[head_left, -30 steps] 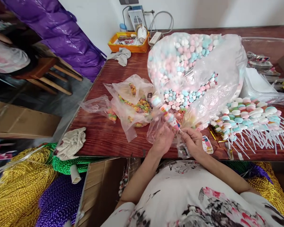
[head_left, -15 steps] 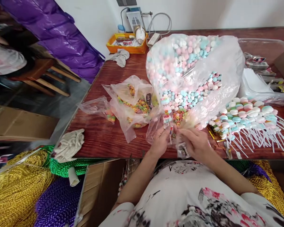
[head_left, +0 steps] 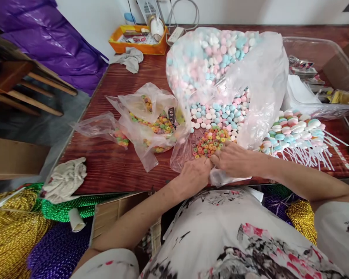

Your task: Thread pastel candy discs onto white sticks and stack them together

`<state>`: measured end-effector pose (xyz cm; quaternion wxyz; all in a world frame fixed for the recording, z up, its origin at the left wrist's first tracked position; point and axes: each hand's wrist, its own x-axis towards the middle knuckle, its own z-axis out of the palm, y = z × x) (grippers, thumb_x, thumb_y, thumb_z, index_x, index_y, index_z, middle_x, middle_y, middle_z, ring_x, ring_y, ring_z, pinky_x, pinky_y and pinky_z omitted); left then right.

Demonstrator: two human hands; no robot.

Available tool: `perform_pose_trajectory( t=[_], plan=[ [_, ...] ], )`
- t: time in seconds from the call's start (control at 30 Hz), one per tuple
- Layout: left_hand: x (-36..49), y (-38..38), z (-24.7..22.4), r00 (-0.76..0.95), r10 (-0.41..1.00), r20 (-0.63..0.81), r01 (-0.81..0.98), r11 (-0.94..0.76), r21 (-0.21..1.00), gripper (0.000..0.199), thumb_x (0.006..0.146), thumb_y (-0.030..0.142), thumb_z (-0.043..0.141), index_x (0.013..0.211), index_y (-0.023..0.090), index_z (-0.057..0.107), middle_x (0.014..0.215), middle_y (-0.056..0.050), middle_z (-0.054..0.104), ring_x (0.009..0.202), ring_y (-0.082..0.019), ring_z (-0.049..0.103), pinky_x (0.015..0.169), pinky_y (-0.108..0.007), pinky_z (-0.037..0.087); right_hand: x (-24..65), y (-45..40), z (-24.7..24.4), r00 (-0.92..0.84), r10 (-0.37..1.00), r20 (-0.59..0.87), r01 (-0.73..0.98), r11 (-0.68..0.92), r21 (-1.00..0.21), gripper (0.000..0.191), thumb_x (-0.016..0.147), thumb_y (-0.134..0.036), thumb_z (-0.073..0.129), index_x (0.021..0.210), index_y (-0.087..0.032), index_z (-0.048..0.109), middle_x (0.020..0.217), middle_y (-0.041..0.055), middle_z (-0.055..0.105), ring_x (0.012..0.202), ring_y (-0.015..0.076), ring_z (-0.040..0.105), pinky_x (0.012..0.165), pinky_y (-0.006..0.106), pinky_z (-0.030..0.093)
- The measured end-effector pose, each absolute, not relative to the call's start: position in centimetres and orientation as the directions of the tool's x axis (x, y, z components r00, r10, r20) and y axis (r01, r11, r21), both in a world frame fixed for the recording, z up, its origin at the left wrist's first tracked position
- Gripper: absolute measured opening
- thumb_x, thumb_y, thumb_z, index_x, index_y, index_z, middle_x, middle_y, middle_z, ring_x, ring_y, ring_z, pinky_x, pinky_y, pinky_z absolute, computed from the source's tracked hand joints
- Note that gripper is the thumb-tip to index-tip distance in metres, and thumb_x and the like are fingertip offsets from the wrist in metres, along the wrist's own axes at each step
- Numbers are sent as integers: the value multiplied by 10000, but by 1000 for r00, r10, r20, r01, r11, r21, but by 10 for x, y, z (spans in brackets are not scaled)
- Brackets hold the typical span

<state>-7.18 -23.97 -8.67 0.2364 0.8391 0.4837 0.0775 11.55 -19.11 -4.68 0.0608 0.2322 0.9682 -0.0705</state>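
My left hand (head_left: 195, 173) and my right hand (head_left: 232, 159) meet near the table's front edge. Both have their fingers curled in, thumbs close together, and whatever they pinch is hidden. Just beyond the fingertips lies a heap of small coloured ring candies (head_left: 211, 141) on clear plastic. Below my right hand, a crumpled piece of clear plastic (head_left: 225, 179) rests at the edge. Behind the rings, pink, white and blue round candies (head_left: 218, 114) spill from the mouth of a large clear bag (head_left: 267, 69).
Left of the rings sits another bag of ring candies (head_left: 159, 126). To the right are candy sticks with white stems (head_left: 299, 133) and a clear plastic bin (head_left: 331, 42). A cloth (head_left: 68, 176), an orange tray (head_left: 136, 48) and bead strands (head_left: 11, 232) lie leftward.
My hands have come together and my elbows have spread outward. The small labelled piece at my left fingers no longer shows, and more of the ring heap is visible. The view has shifted right.
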Motion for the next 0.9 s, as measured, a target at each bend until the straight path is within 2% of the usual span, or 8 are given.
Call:
perform_pose_trajectory(
  t=[0.1, 0.27, 0.47, 0.53, 0.63, 0.73, 0.8, 0.9],
  plan=[
    [-67, -237, -89, 481, 875, -53, 845, -447, 292, 240, 848, 58, 382, 892, 140, 602, 852, -130, 626, 769, -240, 592, 681, -350, 486, 109, -169, -48, -865, 422, -270, 487, 835, -255, 66, 863, -181, 597, 812, -193, 637, 612, 7, 602, 536, 137, 445, 599, 310, 331],
    [-69, -242, -82, 523, 851, 53, 718, -473, 510, 249, 969, 197, 360, 865, 165, 584, 866, -104, 641, 816, -216, 609, 743, -335, 499, 103, -148, -51, -890, 360, -278, 454, 750, -481, 193, 784, -183, 690, 602, -200, 631, 482, -34, 508, 504, 112, 410, 583, 305, 288],
    [-66, -234, -91, 547, 837, -38, 773, -487, 406, 224, 920, 149, 420, 955, 113, 637, 928, -162, 682, 858, -263, 635, 768, -383, 509, 80, -146, -54, -841, 279, -463, 447, 840, -307, 165, 831, -161, 622, 685, -169, 697, 643, 32, 647, 587, 140, 503, 576, 318, 336],
    [-70, -227, -99, 529, 848, -27, 786, -478, 391, 229, 885, 116, 431, 953, 109, 649, 895, -159, 678, 825, -258, 624, 745, -377, 502, 87, -152, -38, -870, 356, -341, 438, 875, -205, 143, 864, -157, 584, 903, -166, 721, 854, 67, 705, 742, 186, 587, 637, 335, 404],
    [-91, -222, -105, 461, 883, 89, 725, -432, 536, 227, 921, 201, 439, 845, 153, 647, 779, -84, 636, 731, -204, 583, 695, -325, 468, 126, -175, -1, -875, 467, 128, 465, 884, -46, 389, 915, -166, 507, 1288, -249, 584, 1219, 73, 645, 1089, 254, 585, 873, 412, 461],
    [-120, -225, -104, 191, 972, 133, 544, -218, 811, 271, 927, 312, 520, 709, 182, 612, 628, -5, 526, 588, -137, 486, 592, -263, 401, 181, -201, 9, -398, 626, 671, 776, 620, -119, 532, 956, -234, 453, 1474, -316, 367, 1432, 69, 483, 1312, 286, 465, 1071, 495, 385],
    [-132, -229, -99, -19, 999, 28, 241, -22, 970, 255, 884, 368, 607, 698, 194, 616, 581, 17, 491, 517, -112, 423, 504, -238, 347, 204, -203, -14, -77, 690, 720, 925, 319, -207, 583, 958, -254, 447, 1522, -264, 299, 1474, 139, 420, 1359, 347, 406, 1074, 575, 368],
    [-122, -226, -85, -12, 995, -100, -258, 94, 962, 258, 820, 436, 686, 713, 206, 641, 569, 13, 510, 493, -117, 442, 463, -242, 375, 192, -174, -68, 6, 883, 470, 969, 110, -220, 614, 940, -310, 490, 1502, -122, 325, 1471, 264, 402, 1368, 441, 365, 1022, 665, 366]
  ],
)
